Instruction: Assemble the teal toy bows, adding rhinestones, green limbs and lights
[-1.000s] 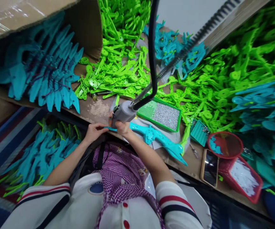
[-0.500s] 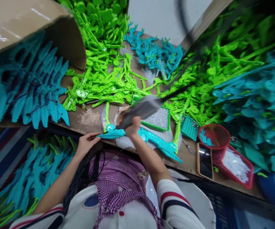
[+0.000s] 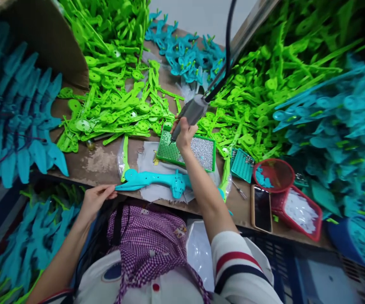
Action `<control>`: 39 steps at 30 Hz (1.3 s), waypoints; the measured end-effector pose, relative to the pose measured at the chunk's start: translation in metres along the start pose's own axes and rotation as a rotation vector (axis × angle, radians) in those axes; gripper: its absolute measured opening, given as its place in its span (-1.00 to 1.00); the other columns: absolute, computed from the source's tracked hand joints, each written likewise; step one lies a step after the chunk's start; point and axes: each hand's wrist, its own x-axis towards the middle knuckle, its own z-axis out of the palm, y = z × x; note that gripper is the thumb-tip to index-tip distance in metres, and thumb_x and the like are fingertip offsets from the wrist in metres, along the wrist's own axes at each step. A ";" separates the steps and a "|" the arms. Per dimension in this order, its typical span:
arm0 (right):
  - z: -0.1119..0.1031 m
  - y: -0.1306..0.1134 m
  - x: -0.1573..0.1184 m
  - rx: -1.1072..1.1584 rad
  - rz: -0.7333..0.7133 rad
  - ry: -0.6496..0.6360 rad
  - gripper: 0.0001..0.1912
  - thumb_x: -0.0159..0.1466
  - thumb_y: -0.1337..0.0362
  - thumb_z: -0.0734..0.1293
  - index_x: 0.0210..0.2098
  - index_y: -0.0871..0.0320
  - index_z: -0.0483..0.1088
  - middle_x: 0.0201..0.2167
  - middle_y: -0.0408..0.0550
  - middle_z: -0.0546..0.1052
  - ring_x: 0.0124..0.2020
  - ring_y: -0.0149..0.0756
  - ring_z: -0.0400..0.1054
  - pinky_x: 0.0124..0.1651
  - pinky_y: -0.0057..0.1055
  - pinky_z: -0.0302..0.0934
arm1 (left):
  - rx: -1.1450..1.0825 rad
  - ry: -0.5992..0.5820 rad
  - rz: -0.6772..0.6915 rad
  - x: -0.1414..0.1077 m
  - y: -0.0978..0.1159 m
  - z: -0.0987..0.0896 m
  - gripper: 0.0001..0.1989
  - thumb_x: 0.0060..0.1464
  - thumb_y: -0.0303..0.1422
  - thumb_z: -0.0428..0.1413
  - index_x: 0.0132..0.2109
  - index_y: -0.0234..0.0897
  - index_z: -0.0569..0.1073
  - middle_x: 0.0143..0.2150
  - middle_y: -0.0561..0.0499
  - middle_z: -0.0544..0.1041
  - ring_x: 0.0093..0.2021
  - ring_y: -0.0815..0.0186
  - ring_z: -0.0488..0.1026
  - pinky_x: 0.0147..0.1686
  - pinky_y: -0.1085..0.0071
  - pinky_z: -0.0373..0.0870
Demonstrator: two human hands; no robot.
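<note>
My brown workbench (image 3: 242,211) shows a pale patch; beyond it I see a plain grey surface (image 3: 185,19) and a slanting wooden board (image 3: 254,22).

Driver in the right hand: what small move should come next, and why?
Probably dip the driver toward the metal bits in the tray: the right hand holds it tip-down over the tray's perforated end, while the left hand pinches one end of the blue part.
</note>
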 end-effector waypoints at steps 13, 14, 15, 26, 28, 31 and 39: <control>-0.001 0.008 -0.001 -0.023 0.016 -0.006 -0.43 0.11 -0.30 0.19 -0.47 0.12 0.35 -0.68 -0.27 0.24 -0.69 -0.47 0.22 -0.56 -0.43 0.15 | -0.039 0.011 -0.028 0.000 0.000 0.000 -0.44 -0.53 0.00 0.43 -0.39 -0.35 0.62 -0.54 -0.03 0.58 -0.54 0.29 0.53 -0.50 0.45 0.54; -0.002 0.008 0.001 -0.028 0.020 0.000 -0.42 0.11 -0.31 0.19 -0.45 0.12 0.36 -0.68 -0.27 0.24 -0.68 -0.47 0.23 -0.55 -0.43 0.16 | -0.045 0.014 -0.031 0.000 0.000 0.000 -0.44 -0.54 -0.01 0.43 -0.39 -0.35 0.62 -0.55 -0.03 0.58 -0.54 0.29 0.53 -0.51 0.45 0.54; -0.002 0.007 0.002 -0.032 0.025 0.007 -0.41 0.11 -0.31 0.18 -0.43 0.12 0.37 -0.68 -0.27 0.24 -0.67 -0.46 0.25 -0.55 -0.43 0.16 | -0.050 0.015 -0.034 0.001 0.000 0.000 -0.45 -0.54 -0.02 0.44 -0.40 -0.34 0.62 -0.56 -0.03 0.58 -0.55 0.29 0.53 -0.51 0.45 0.54; 0.009 -0.064 -0.085 0.320 0.198 -0.263 -0.28 -0.09 -0.45 0.25 -0.36 0.10 0.39 -0.71 -0.26 0.23 -0.70 -0.42 0.19 -0.68 -0.45 0.06 | -0.088 0.004 -0.033 0.003 -0.003 0.001 -0.49 -0.54 -0.04 0.44 -0.45 -0.34 0.61 -0.58 -0.04 0.57 -0.57 0.28 0.53 -0.54 0.45 0.53; 0.018 -0.065 -0.104 0.373 0.276 -0.347 -0.25 -0.16 -0.43 0.32 -0.34 0.12 0.40 -0.66 -0.21 0.33 -0.69 -0.41 0.22 -0.67 -0.43 0.11 | -0.092 0.001 -0.029 0.003 -0.002 0.002 -0.49 -0.54 -0.03 0.43 -0.46 -0.35 0.60 -0.58 -0.04 0.57 -0.57 0.27 0.53 -0.54 0.45 0.53; 0.027 -0.060 -0.114 0.383 0.332 -0.348 -0.24 -0.19 -0.40 0.36 -0.33 0.15 0.41 -0.61 -0.17 0.40 -0.69 -0.43 0.23 -0.65 -0.42 0.15 | -0.078 -0.013 -0.014 0.003 0.000 0.003 -0.48 -0.54 -0.02 0.43 -0.46 -0.35 0.60 -0.58 -0.04 0.57 -0.57 0.25 0.53 -0.54 0.43 0.53; 0.028 -0.039 -0.114 0.184 0.283 -0.463 -0.44 -0.04 -0.29 0.35 -0.59 0.12 0.31 -0.76 -0.24 0.27 -0.72 -0.44 0.17 -0.63 -0.42 0.14 | -0.073 -0.011 -0.002 0.004 -0.001 0.003 -0.52 -0.51 -0.03 0.42 -0.48 -0.34 0.59 -0.60 -0.04 0.56 -0.59 0.25 0.52 -0.54 0.43 0.52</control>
